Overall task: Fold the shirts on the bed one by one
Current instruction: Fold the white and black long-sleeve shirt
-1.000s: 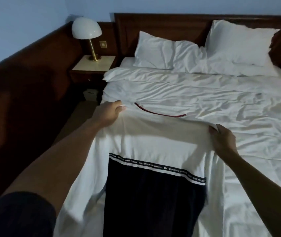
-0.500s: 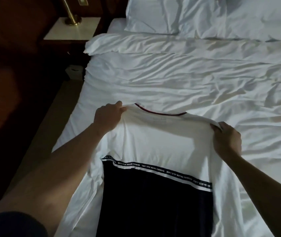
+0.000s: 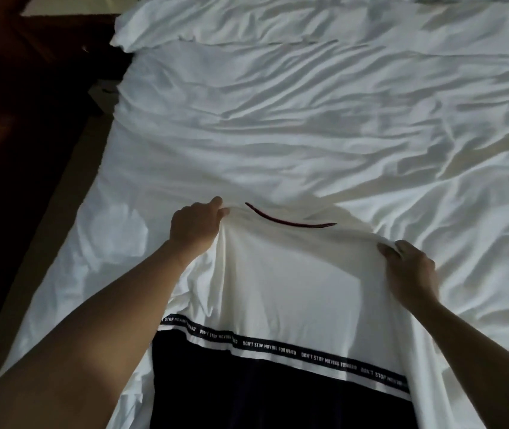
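A shirt (image 3: 290, 283) lies on the white bed (image 3: 278, 119), white on top and dark navy below, with a printed text band across the chest and a dark red collar trim. My left hand (image 3: 195, 226) pinches its left shoulder just beside the collar. My right hand (image 3: 409, 272) grips the right shoulder. The fabric between the two hands is held slightly raised and stretched. The shirt's lower part runs out of the bottom of the view.
The rumpled white duvet covers the whole bed, with a folded-back edge (image 3: 160, 32) at the top. Dark wooden panelling (image 3: 14, 119) and a strip of floor (image 3: 58, 193) run along the bed's left side.
The view has tilted down and closer, so lamp, nightstand and pillows have left the frame. Both hands keep their grip on the shoulders; the shirt top now sits lower on the bed.
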### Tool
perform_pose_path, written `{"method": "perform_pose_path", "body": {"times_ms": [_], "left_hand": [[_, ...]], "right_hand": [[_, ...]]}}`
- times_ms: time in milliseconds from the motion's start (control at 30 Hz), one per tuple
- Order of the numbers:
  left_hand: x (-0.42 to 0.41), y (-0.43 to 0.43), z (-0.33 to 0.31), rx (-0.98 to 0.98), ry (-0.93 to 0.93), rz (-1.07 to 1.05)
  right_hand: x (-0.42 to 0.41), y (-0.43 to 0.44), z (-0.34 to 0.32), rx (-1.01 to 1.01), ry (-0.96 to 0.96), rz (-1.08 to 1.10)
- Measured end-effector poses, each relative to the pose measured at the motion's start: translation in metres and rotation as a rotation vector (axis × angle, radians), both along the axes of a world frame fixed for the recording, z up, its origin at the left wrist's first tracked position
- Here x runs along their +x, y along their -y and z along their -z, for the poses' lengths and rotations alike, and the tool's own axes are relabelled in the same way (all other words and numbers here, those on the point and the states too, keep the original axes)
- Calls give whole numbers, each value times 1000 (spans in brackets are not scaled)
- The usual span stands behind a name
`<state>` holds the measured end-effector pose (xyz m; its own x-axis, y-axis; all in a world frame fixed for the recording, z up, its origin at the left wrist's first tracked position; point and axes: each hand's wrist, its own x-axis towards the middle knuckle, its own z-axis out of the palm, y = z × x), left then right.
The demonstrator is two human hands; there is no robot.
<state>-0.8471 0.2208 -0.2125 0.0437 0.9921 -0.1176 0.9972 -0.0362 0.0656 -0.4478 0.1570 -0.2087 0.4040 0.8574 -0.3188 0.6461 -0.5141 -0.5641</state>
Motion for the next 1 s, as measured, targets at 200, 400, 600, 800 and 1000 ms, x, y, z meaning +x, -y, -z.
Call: {"method": "perform_pose_path", "body": {"times_ms": [200,400,600,800,1000], "left_hand": [[27,3,37,146,-99,-84],[145,63,46,334,233,134],[261,117,69,142,485,261],[263,113,102,138,346,363],[263,113,115,108,255,352]], "right_hand": [[5,-3,42,-20,-62,8],[7,-3,50,-20,-96,17],[25,6,46,-13,-403,78],[52,70,39,-178,-389,-33],[71,140,42,-185,-513,187]]}}
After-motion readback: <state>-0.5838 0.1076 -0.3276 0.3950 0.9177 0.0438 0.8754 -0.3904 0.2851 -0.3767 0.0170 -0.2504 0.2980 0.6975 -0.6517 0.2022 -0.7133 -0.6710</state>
